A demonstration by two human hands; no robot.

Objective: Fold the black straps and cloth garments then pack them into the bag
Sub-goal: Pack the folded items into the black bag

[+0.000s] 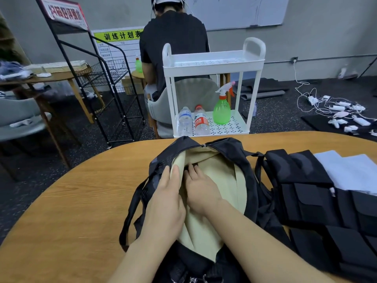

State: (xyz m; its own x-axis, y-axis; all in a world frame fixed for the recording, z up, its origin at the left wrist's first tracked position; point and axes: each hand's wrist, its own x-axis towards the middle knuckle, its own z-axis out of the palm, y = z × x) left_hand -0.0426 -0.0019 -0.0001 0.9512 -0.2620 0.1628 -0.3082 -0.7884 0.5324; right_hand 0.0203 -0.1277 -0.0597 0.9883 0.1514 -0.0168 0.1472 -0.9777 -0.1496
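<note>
Wooden table point(81, 190), white cart point(212, 64) behind: black bag point(234, 152) unzipped at centre, cream lining showing. Left hand point(165, 201) pinches the near-left rim of the opening; right hand point(201, 187) reaches inside, fingers fairly straight on a small dark item, nothing visibly clasped. Folded black straps point(318, 201) and white cloth point(350, 172) lie outside, right of both hands; risk: rim slips, opening collapses, folds come undone in transfer.

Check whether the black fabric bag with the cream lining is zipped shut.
No, the black fabric bag lies unzipped, its cream lining exposed, with both hands inside.
</note>
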